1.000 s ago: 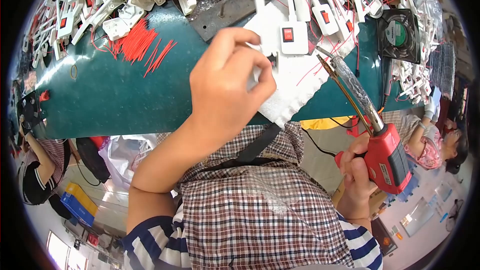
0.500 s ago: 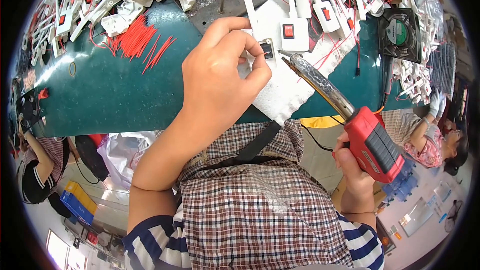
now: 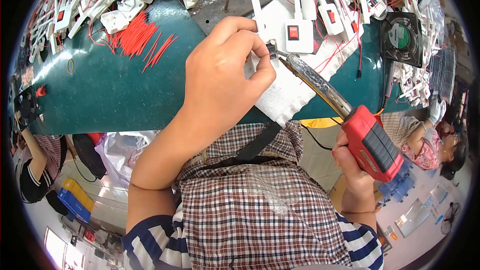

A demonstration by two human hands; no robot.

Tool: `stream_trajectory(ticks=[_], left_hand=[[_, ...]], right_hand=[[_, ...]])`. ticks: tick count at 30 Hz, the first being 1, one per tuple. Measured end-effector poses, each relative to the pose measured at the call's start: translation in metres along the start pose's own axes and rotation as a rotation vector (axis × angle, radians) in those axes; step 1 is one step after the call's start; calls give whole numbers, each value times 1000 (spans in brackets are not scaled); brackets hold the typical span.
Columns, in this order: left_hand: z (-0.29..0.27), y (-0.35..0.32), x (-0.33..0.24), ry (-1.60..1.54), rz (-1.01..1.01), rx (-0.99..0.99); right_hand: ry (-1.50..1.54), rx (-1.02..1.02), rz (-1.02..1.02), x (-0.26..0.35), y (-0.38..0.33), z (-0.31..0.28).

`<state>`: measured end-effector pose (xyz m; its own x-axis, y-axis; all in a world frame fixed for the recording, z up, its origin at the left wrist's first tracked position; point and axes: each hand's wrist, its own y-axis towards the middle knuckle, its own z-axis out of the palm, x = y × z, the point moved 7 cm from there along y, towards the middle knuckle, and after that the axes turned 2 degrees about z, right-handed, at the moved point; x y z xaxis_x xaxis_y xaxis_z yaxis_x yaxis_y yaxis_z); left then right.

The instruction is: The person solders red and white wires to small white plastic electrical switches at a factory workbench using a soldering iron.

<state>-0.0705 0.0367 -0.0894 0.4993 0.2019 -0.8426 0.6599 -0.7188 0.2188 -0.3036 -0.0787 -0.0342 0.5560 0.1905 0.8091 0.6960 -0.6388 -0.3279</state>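
Note:
My right hand (image 3: 354, 170) is wrapped round the red and black handle of a soldering iron (image 3: 374, 142). The iron's long metal barrel points up and left, its tip close to a black switch part (image 3: 272, 50) with metal terminals. Beside that part, my left hand (image 3: 222, 72) has thumb and forefinger pinched together; what lies between the fingertips is hidden. The black part seems to sit in a white plastic piece mostly covered by my left fingers. Just right of it, a white switch housing (image 3: 299, 42) with a red rocker lies on a white cloth (image 3: 282, 102).
Cut red wires (image 3: 132, 35) lie on the green table (image 3: 115, 100). White plastic parts (image 3: 115, 21) crowd the far left, and more housings with red wires fill the far right. A black fan (image 3: 401, 37) stands at right. A co-worker in white gloves (image 3: 436, 112) is beyond it.
The iron's tip and my left fingers have come closer together at the black switch part. The view has shifted slightly; both hands keep their grips.

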Motion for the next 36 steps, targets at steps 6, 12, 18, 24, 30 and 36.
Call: stream_trajectory(ticks=[6, 12, 18, 24, 30, 36], left_hand=[[-1, -1, 2, -15, 85, -93], [1, -1, 1, -26, 61, -65], [1, 0, 0, 10, 21, 19], [-1, 0, 0, 4, 23, 10], [0, 0, 0, 11, 33, 6], [0, 0, 0, 24, 48, 3]], right_hand=[[9, 4, 17, 1, 0, 1], [7, 59, -36, 1, 1, 5], [-32, 51, -37, 2, 4, 1], [-131, 10, -101, 10, -1, -6], [-122, 9, -67, 1, -1, -8], [-112, 53, -122, 1, 3, -3]])
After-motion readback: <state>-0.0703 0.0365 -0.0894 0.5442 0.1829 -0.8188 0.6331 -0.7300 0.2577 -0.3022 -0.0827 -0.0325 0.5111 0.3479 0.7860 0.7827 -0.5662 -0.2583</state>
